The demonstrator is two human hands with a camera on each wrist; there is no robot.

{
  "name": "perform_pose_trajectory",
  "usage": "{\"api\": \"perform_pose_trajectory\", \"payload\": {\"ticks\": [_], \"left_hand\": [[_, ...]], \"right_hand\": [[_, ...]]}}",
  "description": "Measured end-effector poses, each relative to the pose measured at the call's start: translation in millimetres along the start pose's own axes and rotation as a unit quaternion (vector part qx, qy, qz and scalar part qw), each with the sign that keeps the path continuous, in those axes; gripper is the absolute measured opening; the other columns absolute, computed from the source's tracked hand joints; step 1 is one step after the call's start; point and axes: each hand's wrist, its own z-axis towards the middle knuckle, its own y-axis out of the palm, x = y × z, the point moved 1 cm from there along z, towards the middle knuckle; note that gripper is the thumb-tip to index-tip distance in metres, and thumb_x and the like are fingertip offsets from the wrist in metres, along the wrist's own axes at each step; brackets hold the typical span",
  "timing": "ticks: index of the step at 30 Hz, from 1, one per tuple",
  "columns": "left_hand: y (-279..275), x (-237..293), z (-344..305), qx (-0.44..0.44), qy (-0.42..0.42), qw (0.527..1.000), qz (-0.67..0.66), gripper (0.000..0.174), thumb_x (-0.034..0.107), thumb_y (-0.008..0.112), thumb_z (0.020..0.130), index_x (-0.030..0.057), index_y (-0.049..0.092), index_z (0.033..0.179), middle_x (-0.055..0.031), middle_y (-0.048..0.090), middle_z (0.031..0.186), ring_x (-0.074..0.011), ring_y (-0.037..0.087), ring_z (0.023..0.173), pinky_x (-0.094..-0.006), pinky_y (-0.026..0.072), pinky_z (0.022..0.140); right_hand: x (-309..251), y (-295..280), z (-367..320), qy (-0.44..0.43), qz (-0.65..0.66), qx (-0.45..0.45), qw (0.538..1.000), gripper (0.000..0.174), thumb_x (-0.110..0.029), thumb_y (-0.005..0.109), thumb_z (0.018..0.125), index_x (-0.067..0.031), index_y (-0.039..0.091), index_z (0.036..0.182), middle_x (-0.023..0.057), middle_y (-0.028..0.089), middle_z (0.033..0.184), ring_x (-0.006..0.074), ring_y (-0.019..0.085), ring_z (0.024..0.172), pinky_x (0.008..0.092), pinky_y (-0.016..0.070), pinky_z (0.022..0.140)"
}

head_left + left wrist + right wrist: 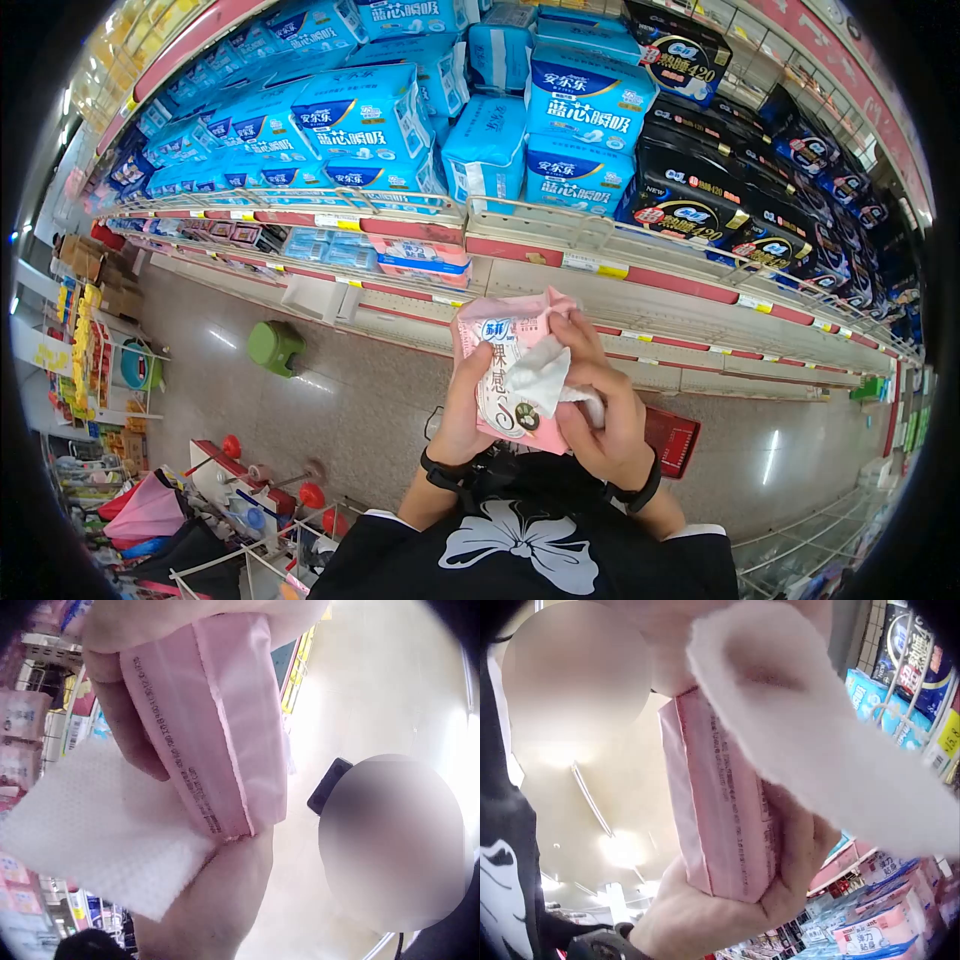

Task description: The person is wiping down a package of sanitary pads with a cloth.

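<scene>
My left hand (460,405) grips the left side of a pink pack of sanitary pads (497,390), its thumb on the printed front. The pack is held up before my chest, front face towards the head camera. A white textured wipe (538,375) is bunched in the fingers of my right hand (612,415) and lies over the right part of the front. In the left wrist view the wipe (105,825) hangs beside the pack's seamed end (202,697). The right wrist view shows the wipe (832,750) close to the camera, partly covering the pack (720,802).
A shelf ahead carries stacked blue packs (360,115) and, to the right, black packs (690,195). Pink packs (425,258) sit one level lower. A green stool (275,347) stands on the floor at the left. Something red (672,443) lies beyond my right forearm.
</scene>
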Motion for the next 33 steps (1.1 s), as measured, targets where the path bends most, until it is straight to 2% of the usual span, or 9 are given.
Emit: {"api": "perform_pose_trajectory", "payload": {"ticks": [5, 7, 9, 15, 19, 23, 26, 29, 33], "left_hand": [[-7, 2, 3, -0.008, 0.019, 0.999, -0.026, 0.048, 0.02, 0.046, 0.086, 0.0122, 0.022, 0.127, -0.0146, 0.041, 0.12, -0.023, 0.047, 0.109, -0.0368, 0.0432, 0.089], [-9, 2, 3, -0.007, 0.01, 1.0, -0.022, 0.048, 0.02, 0.047, 0.086, 0.0125, 0.022, 0.126, -0.0141, 0.041, 0.119, -0.0231, 0.047, 0.109, -0.0367, 0.0436, 0.089], [-5, 2, 3, -0.031, 0.017, 0.999, -0.027, 0.048, 0.02, 0.047, 0.086, 0.0125, 0.022, 0.127, -0.014, 0.041, 0.119, -0.023, 0.047, 0.11, -0.0366, 0.0437, 0.089], [-5, -4, 3, -0.031, -0.006, 0.999, -0.036, 0.053, 0.021, 0.047, 0.086, 0.0125, 0.018, 0.13, -0.0147, 0.038, 0.122, -0.023, 0.046, 0.112, -0.0369, 0.0434, 0.09], [-6, -5, 3, -0.013, -0.011, 0.999, -0.048, 0.055, 0.019, 0.047, 0.086, 0.0139, 0.016, 0.131, -0.0149, 0.038, 0.124, -0.0231, 0.045, 0.113, -0.0362, 0.0428, 0.09], [-3, -6, 3, -0.022, 0.01, 0.999, -0.045, 0.055, 0.018, 0.047, 0.087, 0.014, 0.016, 0.132, -0.0145, 0.038, 0.124, -0.0229, 0.044, 0.113, -0.0356, 0.0423, 0.09], [0, -10, 3, -0.039, 0.024, 0.999, 0.026, 0.056, 0.019, 0.047, 0.086, 0.014, 0.015, 0.132, -0.0138, 0.037, 0.124, -0.0226, 0.044, 0.113, -0.0363, 0.0414, 0.091], [6, -10, 2, -0.012, 0.016, 1.0, -0.015, 0.052, 0.023, 0.045, 0.087, 0.0098, 0.02, 0.131, -0.015, 0.04, 0.123, -0.0239, 0.046, 0.112, -0.0372, 0.0416, 0.091], [11, 5, 1, 0.007, -0.011, 1.0, 0.014, 0.058, 0.042, 0.037, 0.086, -0.0001, 0.034, 0.126, -0.017, 0.047, 0.121, -0.0257, 0.049, 0.109, -0.0365, 0.0381, 0.094]], "right_hand": [[6, -8, -11, 0.168, -0.038, 0.014, 0.985, 0.038, 0.003, 0.054, 0.076, 0.0003, 0.05, 0.114, 0.0163, 0.057, 0.112, 0.0267, 0.057, 0.102, 0.0313, 0.0446, 0.083], [13, -17, -5, 0.117, -0.123, 0.038, 0.985, 0.03, 0.001, 0.056, 0.076, -0.0005, 0.057, 0.106, 0.0152, 0.061, 0.102, 0.0204, 0.063, 0.086, 0.0276, 0.0483, 0.074], [18, -28, 5, 0.209, -0.231, 0.163, 0.936, 0.026, 0.0, 0.059, 0.074, -0.0019, 0.06, 0.1, 0.0142, 0.064, 0.09, 0.0166, 0.064, 0.07, 0.0252, 0.0494, 0.063], [16, -19, 7, 0.202, -0.192, 0.175, 0.944, 0.019, -0.003, 0.069, 0.068, -0.0017, 0.054, 0.079, 0.0114, 0.064, 0.078, 0.014, 0.063, 0.065, 0.0235, 0.0469, 0.055], [8, -6, -5, 0.189, -0.115, 0.089, 0.971, 0.028, -0.003, 0.07, 0.068, -0.0015, 0.048, 0.086, 0.0115, 0.064, 0.082, 0.0162, 0.064, 0.067, 0.0261, 0.0489, 0.059], [5, -12, 0, 0.146, -0.074, 0.058, 0.985, 0.044, 0.005, 0.054, 0.078, 0.008, 0.039, 0.119, 0.0224, 0.052, 0.115, 0.0274, 0.061, 0.092, 0.0305, 0.0477, 0.073], [4, -12, 3, 0.102, -0.111, -0.022, 0.988, 0.041, 0.006, 0.037, 0.08, 0.007, 0.042, 0.121, 0.0262, 0.044, 0.123, 0.0265, 0.054, 0.106, 0.0279, 0.0428, 0.081], [1, -16, -10, 0.091, -0.074, -0.094, 0.989, 0.055, 0.012, 0.045, 0.07, 0.0096, 0.035, 0.124, 0.026, 0.037, 0.129, 0.0373, 0.047, 0.112, 0.0366, 0.041, 0.086], [-7, -13, -27, 0.079, -0.016, -0.13, 0.988, 0.034, 0.012, 0.044, 0.068, 0.0078, 0.049, 0.101, 0.026, 0.042, 0.124, 0.0377, 0.041, 0.117, 0.0344, 0.0438, 0.082]]}}
